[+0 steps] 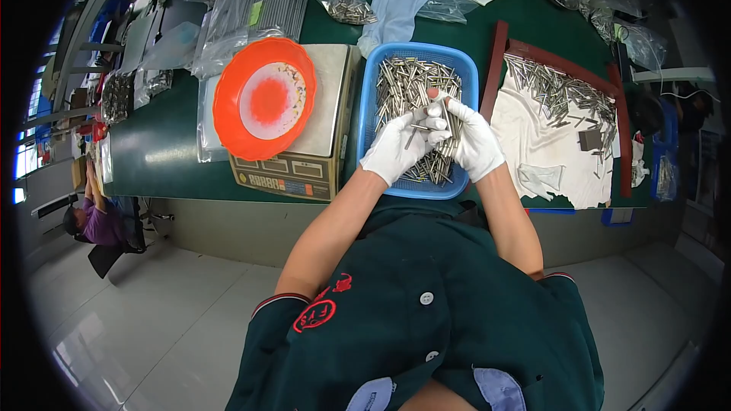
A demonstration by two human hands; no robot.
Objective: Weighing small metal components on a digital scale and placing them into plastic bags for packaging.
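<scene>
A blue plastic basket (367,144) full of small metal pins (407,80) stands on the green table in front of me. Both my hands wear white gloves and are over its right half, close together. My left hand (400,146) has its fingers closed around a thin metal pin that sticks out below them. My right hand (476,141) is curled around several metal pins, its thumb bent toward the left fingers. One bare fingertip pokes out of a glove between the hands.
An orange plate (228,106) rests on a scale (324,164) at left. To the right, more pins (556,91) lie on white cloth (525,144) inside a reddish-brown frame (495,68). Bags of parts (346,7) and a light blue cloth (400,0) lie behind. A person in purple (103,221) sits far left.
</scene>
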